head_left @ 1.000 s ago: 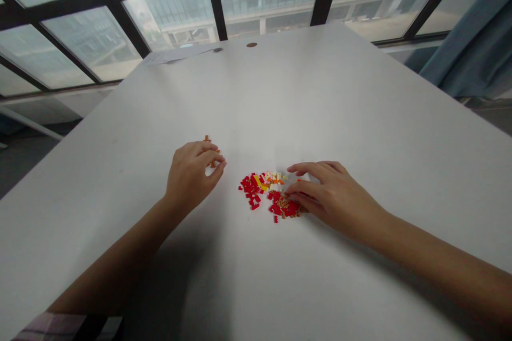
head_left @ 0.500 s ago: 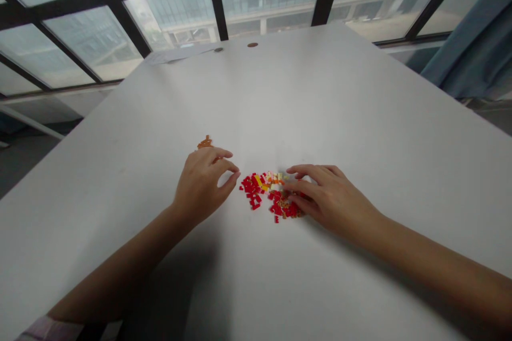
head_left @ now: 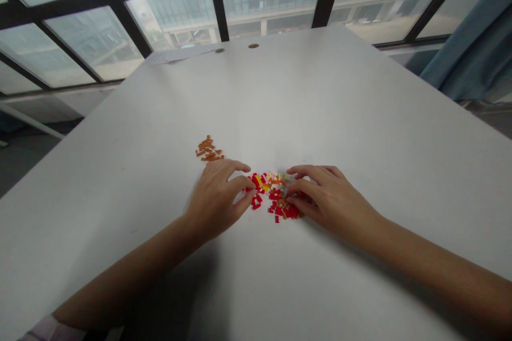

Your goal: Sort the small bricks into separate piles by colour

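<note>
A heap of tiny bricks [head_left: 273, 195], mostly red with some yellow, orange and cream ones, lies on the white table [head_left: 280, 96] between my hands. My left hand [head_left: 221, 196] rests at the heap's left edge, its thumb and fingers curled close over the red pieces; whether they grip one is hidden. My right hand [head_left: 325, 197] lies on the heap's right side with fingers bent and their tips on the bricks. A small separate cluster of orange-brown bricks [head_left: 208, 150] sits just beyond my left hand.
Two small round discs [head_left: 253, 46] lie near the table's far edge, beside a sheet of paper [head_left: 176, 55]. Large black-framed windows run behind the table. A blue curtain [head_left: 472, 37] hangs at the right.
My left hand has moved right, from over the orange-brown cluster to the left edge of the mixed heap, uncovering that cluster. My right hand has hardly shifted.
</note>
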Tool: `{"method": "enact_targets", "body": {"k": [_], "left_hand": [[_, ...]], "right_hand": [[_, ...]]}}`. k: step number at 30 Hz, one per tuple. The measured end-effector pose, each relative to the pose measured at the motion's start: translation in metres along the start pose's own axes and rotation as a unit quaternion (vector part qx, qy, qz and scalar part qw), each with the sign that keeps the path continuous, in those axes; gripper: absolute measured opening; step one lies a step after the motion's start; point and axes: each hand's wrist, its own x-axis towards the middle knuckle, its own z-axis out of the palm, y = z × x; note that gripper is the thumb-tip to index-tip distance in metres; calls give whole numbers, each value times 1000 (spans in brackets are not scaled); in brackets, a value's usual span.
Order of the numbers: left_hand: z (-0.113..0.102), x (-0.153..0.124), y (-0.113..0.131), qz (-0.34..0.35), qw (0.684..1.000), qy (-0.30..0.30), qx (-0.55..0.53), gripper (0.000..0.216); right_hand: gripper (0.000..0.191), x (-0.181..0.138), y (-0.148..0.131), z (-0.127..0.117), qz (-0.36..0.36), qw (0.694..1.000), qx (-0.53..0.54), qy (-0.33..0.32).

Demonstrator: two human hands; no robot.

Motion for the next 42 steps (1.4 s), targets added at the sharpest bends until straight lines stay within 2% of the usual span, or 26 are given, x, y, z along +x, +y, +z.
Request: {"method": "enact_targets", "body": {"k": [10,26,42], "left_hand": [[-1,0,1,3,1000,2,-6,5],[0,-1,1,2,1000,5,-6,6],[1,0,5,7,1000,-5,-10,6]], "right_hand": [[16,0,1,-1,-5,1000,-10,4],[12,-1,4,0,4,999,26,-20],[13,1,0,0,-6,1000,22,7]]}}
